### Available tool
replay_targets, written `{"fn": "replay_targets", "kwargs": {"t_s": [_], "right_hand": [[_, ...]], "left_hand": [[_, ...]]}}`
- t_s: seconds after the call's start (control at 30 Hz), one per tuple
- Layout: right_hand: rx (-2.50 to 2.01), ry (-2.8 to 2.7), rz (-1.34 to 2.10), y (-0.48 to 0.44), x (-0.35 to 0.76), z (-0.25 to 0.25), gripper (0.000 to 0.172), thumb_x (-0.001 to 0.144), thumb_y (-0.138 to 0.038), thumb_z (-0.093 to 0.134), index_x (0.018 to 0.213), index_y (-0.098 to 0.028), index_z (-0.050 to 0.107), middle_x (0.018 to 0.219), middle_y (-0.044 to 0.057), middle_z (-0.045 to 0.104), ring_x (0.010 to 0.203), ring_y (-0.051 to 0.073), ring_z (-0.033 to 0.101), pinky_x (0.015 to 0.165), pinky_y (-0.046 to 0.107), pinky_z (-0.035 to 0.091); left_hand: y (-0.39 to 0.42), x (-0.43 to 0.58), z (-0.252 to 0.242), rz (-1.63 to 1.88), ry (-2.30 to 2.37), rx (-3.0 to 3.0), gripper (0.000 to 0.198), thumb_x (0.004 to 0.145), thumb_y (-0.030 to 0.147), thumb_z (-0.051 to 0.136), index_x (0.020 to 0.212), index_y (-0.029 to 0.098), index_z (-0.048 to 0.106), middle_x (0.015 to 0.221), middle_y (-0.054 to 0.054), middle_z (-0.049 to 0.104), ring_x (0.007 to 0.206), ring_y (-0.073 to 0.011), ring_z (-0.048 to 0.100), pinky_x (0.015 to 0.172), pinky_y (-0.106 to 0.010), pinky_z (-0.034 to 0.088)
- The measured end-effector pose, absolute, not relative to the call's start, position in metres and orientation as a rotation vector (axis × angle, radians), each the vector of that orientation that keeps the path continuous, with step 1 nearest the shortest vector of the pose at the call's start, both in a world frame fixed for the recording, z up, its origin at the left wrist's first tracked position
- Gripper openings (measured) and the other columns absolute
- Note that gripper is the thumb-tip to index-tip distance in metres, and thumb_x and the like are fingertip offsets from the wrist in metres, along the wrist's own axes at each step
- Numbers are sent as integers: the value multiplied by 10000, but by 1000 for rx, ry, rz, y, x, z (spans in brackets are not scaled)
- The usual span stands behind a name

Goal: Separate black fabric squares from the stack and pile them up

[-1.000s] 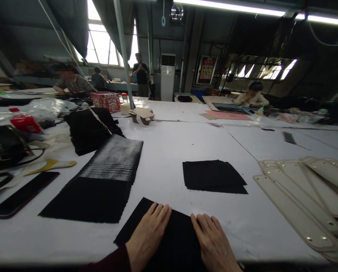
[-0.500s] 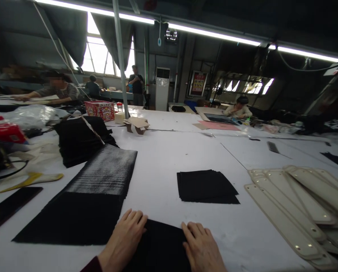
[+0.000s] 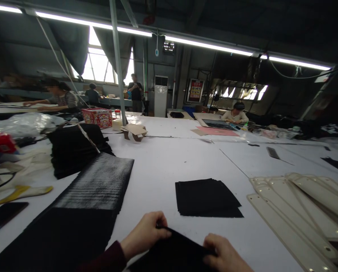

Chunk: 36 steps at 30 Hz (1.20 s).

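Note:
A piece of black fabric [image 3: 176,251] hangs between my two hands at the bottom of the view, its far edge raised off the white table. My left hand [image 3: 150,230] pinches the left corner of that edge between thumb and fingers. On the right corner, my right hand [image 3: 221,251] is closed with its thumb beneath. The fabric's near part runs out of the frame. Just beyond my hands lies a small stack of black fabric pieces [image 3: 207,198]. To the left, a fanned row of black pieces [image 3: 95,183] stretches away from me.
Cream straps [image 3: 288,219] with metal studs overlap at the right. A bundled black pile [image 3: 75,149], a phone [image 3: 6,217], a red patterned box [image 3: 97,118] and a metal pole [image 3: 118,68] stand or lie leftward. Several people work at tables farther back.
Both hands lay on the fabric with fingers extended; now they grip its far corners and have lifted that edge. The camera view has shifted slightly.

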State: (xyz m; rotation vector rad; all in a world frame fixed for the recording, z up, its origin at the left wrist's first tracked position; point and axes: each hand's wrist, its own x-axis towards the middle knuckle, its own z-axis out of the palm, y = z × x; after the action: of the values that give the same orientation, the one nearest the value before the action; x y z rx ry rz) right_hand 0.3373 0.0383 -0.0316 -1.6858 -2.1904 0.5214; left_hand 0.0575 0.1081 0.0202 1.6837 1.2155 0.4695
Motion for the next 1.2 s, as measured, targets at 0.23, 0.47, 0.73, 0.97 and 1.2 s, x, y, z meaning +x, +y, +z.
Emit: {"fn": "replay_targets", "kwargs": {"t_s": [0.23,0.47,0.73,0.97,1.2], "right_hand": [[-1767,-2218,-204,179,446,26,312,663,-196,562,945,-171,695,1047,206,663,930,350,620,739,431,405],[-1469,-2236,-436,186,410,-41,351,738,-389,529,1033,-303,698,1220,155,630,1138,389,544,891,541,336],[-1224,-2392,148,124,217,-68,269,812,-307,567,1033,-307,721,1208,68,663,1131,311,592,957,487,429],[-963,-2442,449,87,74,-25,294,869,-121,510,1089,-239,666,1197,47,661,1093,231,581,915,387,433],[-1102,-2487,315,100,20,-17,231,905,-105,520,966,-247,690,1171,7,669,1021,228,559,862,382,375]], "left_hand": [[135,67,32,599,1386,1892,313,769,357,702,1026,191,636,964,-24,668,823,-166,617,744,-280,466],[90,-66,34,487,1952,2037,227,762,263,710,963,188,635,1024,-68,628,1005,-262,571,884,-384,421],[69,-140,6,326,2080,2027,99,859,188,544,847,176,641,981,-73,630,951,-233,594,823,-346,442],[78,-162,2,537,1926,1898,192,860,196,480,825,199,668,959,-58,656,929,-234,600,884,-369,406],[99,-198,-5,1007,1635,1263,46,655,236,653,634,196,660,625,19,617,721,-197,602,782,-310,462]]}}
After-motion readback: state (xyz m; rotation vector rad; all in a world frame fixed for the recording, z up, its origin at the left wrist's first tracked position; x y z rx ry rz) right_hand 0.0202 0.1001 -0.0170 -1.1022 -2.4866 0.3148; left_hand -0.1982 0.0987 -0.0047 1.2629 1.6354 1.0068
